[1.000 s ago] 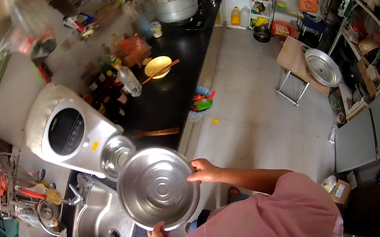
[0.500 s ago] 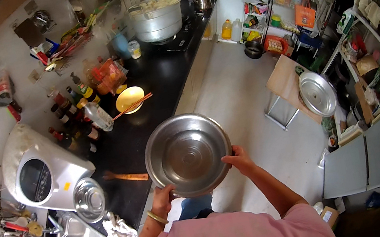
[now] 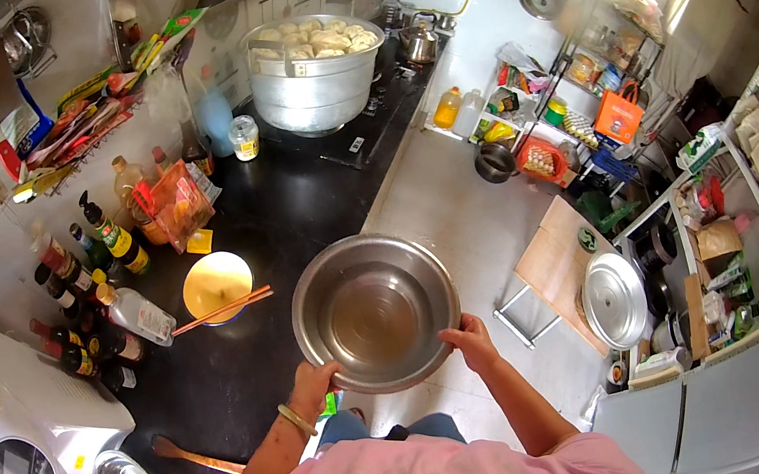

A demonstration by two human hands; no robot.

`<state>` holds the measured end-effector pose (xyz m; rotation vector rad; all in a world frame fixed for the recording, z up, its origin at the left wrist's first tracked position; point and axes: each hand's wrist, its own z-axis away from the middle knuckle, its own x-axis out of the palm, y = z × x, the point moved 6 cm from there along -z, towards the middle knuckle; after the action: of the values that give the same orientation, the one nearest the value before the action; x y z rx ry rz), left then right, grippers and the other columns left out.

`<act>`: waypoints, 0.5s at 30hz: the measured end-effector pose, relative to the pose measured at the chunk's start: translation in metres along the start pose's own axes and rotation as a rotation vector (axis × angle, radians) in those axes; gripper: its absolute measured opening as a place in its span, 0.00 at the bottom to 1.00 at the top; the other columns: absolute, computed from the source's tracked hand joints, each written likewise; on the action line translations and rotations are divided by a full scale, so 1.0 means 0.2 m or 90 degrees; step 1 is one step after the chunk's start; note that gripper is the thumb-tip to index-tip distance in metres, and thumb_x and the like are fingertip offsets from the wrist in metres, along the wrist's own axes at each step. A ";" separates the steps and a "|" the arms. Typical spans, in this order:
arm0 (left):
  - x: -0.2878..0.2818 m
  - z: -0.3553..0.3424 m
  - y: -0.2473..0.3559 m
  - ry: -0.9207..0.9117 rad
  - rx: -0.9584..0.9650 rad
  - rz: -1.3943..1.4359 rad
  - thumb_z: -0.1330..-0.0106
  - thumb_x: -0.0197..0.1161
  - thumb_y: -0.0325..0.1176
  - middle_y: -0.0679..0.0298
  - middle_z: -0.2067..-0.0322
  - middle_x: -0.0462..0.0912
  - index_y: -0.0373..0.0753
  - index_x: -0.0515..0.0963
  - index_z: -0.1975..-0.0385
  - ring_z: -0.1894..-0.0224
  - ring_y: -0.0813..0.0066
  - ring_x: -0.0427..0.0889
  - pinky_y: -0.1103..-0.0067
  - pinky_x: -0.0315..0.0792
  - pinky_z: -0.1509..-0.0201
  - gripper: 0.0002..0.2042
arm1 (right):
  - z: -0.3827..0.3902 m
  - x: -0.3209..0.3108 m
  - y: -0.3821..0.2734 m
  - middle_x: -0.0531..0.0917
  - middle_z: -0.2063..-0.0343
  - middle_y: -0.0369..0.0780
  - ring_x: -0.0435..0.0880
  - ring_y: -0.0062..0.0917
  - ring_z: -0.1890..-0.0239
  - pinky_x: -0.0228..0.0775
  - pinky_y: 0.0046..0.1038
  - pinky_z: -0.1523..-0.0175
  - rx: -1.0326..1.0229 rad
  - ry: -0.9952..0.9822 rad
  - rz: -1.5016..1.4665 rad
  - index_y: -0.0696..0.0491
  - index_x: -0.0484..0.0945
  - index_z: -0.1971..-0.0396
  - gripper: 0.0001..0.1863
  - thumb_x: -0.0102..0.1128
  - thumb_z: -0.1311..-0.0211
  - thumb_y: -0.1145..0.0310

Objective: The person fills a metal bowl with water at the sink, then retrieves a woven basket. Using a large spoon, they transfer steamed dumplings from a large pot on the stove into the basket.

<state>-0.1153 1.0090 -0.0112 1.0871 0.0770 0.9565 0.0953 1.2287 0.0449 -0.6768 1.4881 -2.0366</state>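
Observation:
A wide stainless steel basin (image 3: pixel 377 310) is held out in front of my body, its inside facing up and showing bare metal. My left hand (image 3: pixel 313 388), with a bangle at the wrist, grips the near-left rim. On the near-right rim my right hand (image 3: pixel 470 343) is closed, thumb on top. To the left, on the black counter, a yellow bowl (image 3: pixel 215 281) has a pair of chopsticks (image 3: pixel 228 309) across its edge. Farther ahead a large aluminium steamer pot (image 3: pixel 314 96) stands on the stove, heaped with pale dough pieces (image 3: pixel 327 40).
Several bottles (image 3: pixel 110 234) line the wall behind the black counter (image 3: pixel 290 187). A wooden-handled tool (image 3: pixel 197 457) lies near my left forearm. At right, a small wooden table (image 3: pixel 548 268) carries a round metal lid (image 3: pixel 614 300). Shelves (image 3: pixel 754 232) and a fridge (image 3: pixel 733 398) stand beyond it.
My view has shifted forward along the counter, bringing the steamer pot and bowl nearer. The basin stays in both hands, and my left hand has moved up along its rim.

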 end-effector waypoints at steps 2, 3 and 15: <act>0.00 -0.14 0.07 0.024 -0.006 -0.005 0.50 0.60 0.23 0.59 0.78 0.79 0.28 0.76 0.70 0.81 0.69 0.79 0.77 0.76 0.78 0.08 | -0.19 0.00 -0.05 0.79 0.77 0.36 0.75 0.18 0.78 0.65 0.21 0.73 -0.002 -0.013 0.003 0.59 0.76 0.67 0.12 0.62 0.53 0.71; 0.01 -0.22 0.09 0.078 0.006 0.006 0.50 0.61 0.24 0.59 0.80 0.78 0.28 0.76 0.72 0.83 0.70 0.77 0.77 0.73 0.80 0.07 | -0.28 0.00 -0.07 0.79 0.77 0.36 0.75 0.19 0.78 0.65 0.21 0.73 -0.004 -0.017 0.000 0.58 0.76 0.68 0.12 0.62 0.53 0.71; 0.12 -0.67 0.44 0.265 0.078 0.081 0.49 0.61 0.26 0.58 0.81 0.76 0.28 0.74 0.78 0.82 0.69 0.78 0.76 0.76 0.79 0.06 | -1.39 0.10 -0.17 0.79 0.79 0.38 0.76 0.22 0.79 0.69 0.25 0.73 0.019 -0.222 0.024 0.59 0.76 0.72 0.11 0.64 0.55 0.70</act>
<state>-0.2211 1.1317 -0.0018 0.9979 0.4147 1.2963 -0.1081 1.4186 0.0047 -0.9295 1.2551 -1.7976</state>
